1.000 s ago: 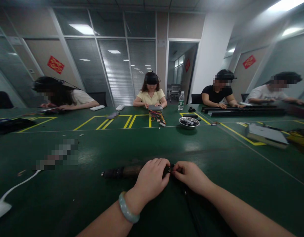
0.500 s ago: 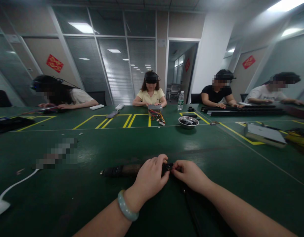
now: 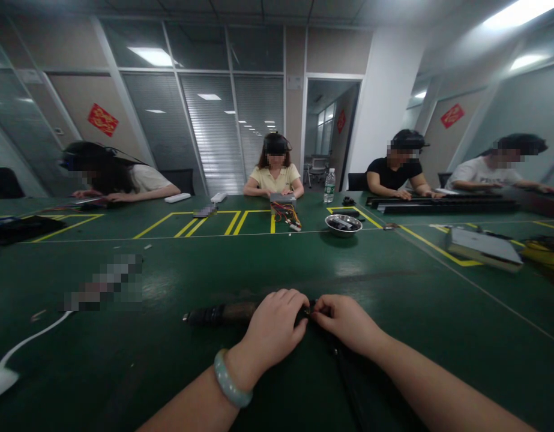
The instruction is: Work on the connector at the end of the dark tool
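A dark cylindrical power tool (image 3: 231,312) with a brownish barrel and a small metal tip at its left end lies crosswise on the green table. My left hand (image 3: 277,321) is closed over its right part, palm down, covering much of it; a pale green bangle is on that wrist. My right hand (image 3: 349,321) is closed in a pinch at the tool's right end, thumb and forefinger together. What sits between those fingertips is too small and dark to make out. Below the right hand a black cord-like strip (image 3: 349,381) runs toward the table's near edge.
On the left lies a blurred-out object (image 3: 105,282) with a white cable. Farther off are a metal bowl (image 3: 343,226) of dark parts, a power supply with coloured wires (image 3: 283,207), a water bottle (image 3: 329,186) and a silver box (image 3: 484,247). Several people work along the far side.
My left hand's fingers have lowered and curled closer over the tool's end. My right hand keeps its pinch in nearly the same place. The view has tilted slightly.
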`<state>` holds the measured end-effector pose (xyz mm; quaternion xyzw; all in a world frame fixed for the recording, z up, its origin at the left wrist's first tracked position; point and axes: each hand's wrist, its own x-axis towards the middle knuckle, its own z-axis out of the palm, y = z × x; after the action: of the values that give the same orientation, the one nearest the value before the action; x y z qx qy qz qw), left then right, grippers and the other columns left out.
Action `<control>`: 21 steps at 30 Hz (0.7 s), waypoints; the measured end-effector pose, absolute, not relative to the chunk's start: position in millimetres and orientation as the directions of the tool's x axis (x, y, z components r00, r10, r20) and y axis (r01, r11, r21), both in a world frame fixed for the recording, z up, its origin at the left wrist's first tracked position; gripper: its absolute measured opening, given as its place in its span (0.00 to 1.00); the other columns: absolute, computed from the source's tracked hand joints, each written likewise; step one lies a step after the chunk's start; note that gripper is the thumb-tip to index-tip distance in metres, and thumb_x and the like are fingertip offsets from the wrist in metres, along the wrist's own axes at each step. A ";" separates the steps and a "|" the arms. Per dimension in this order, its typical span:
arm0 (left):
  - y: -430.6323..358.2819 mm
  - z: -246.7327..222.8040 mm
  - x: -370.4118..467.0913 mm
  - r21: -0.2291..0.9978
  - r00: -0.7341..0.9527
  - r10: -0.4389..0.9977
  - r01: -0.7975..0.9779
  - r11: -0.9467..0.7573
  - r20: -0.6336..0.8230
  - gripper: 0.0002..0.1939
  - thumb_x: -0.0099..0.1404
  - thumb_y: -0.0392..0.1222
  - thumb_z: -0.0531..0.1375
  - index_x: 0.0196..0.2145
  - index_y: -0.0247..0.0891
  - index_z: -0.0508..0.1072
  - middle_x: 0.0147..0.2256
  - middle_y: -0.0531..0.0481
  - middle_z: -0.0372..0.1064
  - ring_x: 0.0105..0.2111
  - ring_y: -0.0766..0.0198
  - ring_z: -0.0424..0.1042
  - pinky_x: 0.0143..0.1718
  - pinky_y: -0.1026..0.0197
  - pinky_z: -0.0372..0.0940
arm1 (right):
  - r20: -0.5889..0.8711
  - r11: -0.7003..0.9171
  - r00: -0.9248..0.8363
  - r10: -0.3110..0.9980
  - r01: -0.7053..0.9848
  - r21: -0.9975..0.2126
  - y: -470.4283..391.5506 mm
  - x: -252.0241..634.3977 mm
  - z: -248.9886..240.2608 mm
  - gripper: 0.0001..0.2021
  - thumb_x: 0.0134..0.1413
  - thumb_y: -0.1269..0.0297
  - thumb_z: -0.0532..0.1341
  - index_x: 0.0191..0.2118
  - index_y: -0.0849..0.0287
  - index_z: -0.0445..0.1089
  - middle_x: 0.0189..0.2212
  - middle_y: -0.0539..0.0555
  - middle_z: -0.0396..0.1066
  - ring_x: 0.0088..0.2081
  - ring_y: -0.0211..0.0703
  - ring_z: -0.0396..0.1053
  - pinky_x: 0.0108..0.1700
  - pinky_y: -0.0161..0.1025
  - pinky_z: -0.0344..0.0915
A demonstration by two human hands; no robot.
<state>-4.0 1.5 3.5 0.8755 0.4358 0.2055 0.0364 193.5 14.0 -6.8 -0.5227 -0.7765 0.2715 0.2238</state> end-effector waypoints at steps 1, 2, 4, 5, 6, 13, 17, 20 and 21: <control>1.3 3.4 -4.1 0.249 0.530 0.779 0.748 -0.615 0.333 0.11 0.62 0.39 0.59 0.43 0.41 0.66 0.42 0.49 0.67 0.43 0.57 0.66 0.45 0.54 0.60 | 0.060 0.302 -0.350 0.935 0.693 -0.655 13.9 193.1 -6.3 0.07 0.56 0.63 0.59 0.32 0.57 0.73 0.26 0.49 0.74 0.27 0.38 0.68 0.29 0.33 0.56; 1.2 3.3 -4.2 0.255 0.524 0.781 0.748 -0.613 0.341 0.12 0.62 0.39 0.59 0.44 0.41 0.66 0.42 0.49 0.67 0.43 0.57 0.65 0.45 0.54 0.60 | 0.059 0.299 -0.346 0.936 0.695 -0.654 13.7 192.8 -5.9 0.07 0.56 0.63 0.59 0.32 0.57 0.73 0.26 0.49 0.74 0.27 0.38 0.68 0.29 0.33 0.56; 1.4 3.0 -4.2 0.260 0.514 0.780 0.747 -0.612 0.357 0.12 0.62 0.39 0.58 0.45 0.41 0.66 0.42 0.49 0.67 0.43 0.57 0.65 0.46 0.53 0.60 | 0.062 0.298 -0.343 0.937 0.694 -0.655 13.5 192.5 -5.4 0.07 0.56 0.63 0.59 0.32 0.57 0.73 0.27 0.49 0.74 0.28 0.39 0.69 0.29 0.33 0.56; 1.6 2.8 -4.1 0.258 0.514 0.778 0.747 -0.613 0.360 0.12 0.62 0.39 0.58 0.44 0.41 0.66 0.42 0.49 0.67 0.43 0.57 0.66 0.46 0.53 0.60 | 0.066 0.299 -0.343 0.937 0.692 -0.657 13.4 192.6 -5.2 0.07 0.56 0.63 0.59 0.32 0.57 0.73 0.27 0.49 0.74 0.28 0.39 0.69 0.29 0.33 0.56; 1.9 2.5 -4.1 0.254 0.519 0.776 0.745 -0.616 0.359 0.12 0.62 0.39 0.58 0.44 0.41 0.66 0.42 0.49 0.67 0.43 0.57 0.66 0.46 0.53 0.60 | 0.070 0.302 -0.343 0.937 0.689 -0.659 13.2 192.7 -5.1 0.07 0.56 0.63 0.59 0.32 0.56 0.73 0.27 0.48 0.74 0.28 0.39 0.69 0.29 0.32 0.56; 3.1 -1.1 -4.8 0.280 0.502 0.780 0.741 -0.611 0.375 0.14 0.61 0.39 0.58 0.46 0.41 0.64 0.43 0.49 0.67 0.44 0.57 0.66 0.46 0.53 0.61 | 0.060 0.293 -0.340 0.939 0.693 -0.659 13.8 193.6 -7.3 0.07 0.56 0.62 0.58 0.32 0.57 0.72 0.27 0.49 0.74 0.28 0.39 0.69 0.29 0.33 0.56; 2.6 -1.7 -5.0 0.325 0.448 0.802 0.749 -0.578 0.394 0.20 0.61 0.39 0.59 0.50 0.41 0.60 0.44 0.48 0.66 0.45 0.56 0.66 0.48 0.53 0.60 | 0.068 0.300 -0.344 0.936 0.685 -0.664 14.9 194.0 -8.7 0.07 0.56 0.62 0.58 0.33 0.57 0.72 0.27 0.48 0.74 0.27 0.38 0.69 0.28 0.33 0.56; 2.3 0.5 -4.7 0.295 0.491 0.787 0.742 -0.602 0.372 0.15 0.61 0.39 0.59 0.46 0.42 0.63 0.42 0.50 0.67 0.44 0.57 0.66 0.46 0.53 0.60 | 0.077 0.308 -0.347 0.935 0.682 -0.664 14.2 194.0 -7.2 0.07 0.56 0.63 0.59 0.32 0.56 0.73 0.26 0.48 0.74 0.27 0.38 0.68 0.28 0.33 0.56; 2.2 1.5 -4.6 0.281 0.512 0.780 0.737 -0.614 0.360 0.13 0.61 0.39 0.59 0.45 0.42 0.65 0.42 0.50 0.67 0.43 0.57 0.66 0.45 0.54 0.60 | 0.080 0.311 -0.348 0.934 0.682 -0.662 13.8 193.9 -6.5 0.07 0.55 0.63 0.59 0.32 0.56 0.73 0.26 0.48 0.74 0.28 0.38 0.68 0.28 0.33 0.56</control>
<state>-4.6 2.2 1.5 0.8682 0.4369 0.2307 0.0459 193.9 13.8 -6.5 -0.5211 -0.7753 0.2702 0.2332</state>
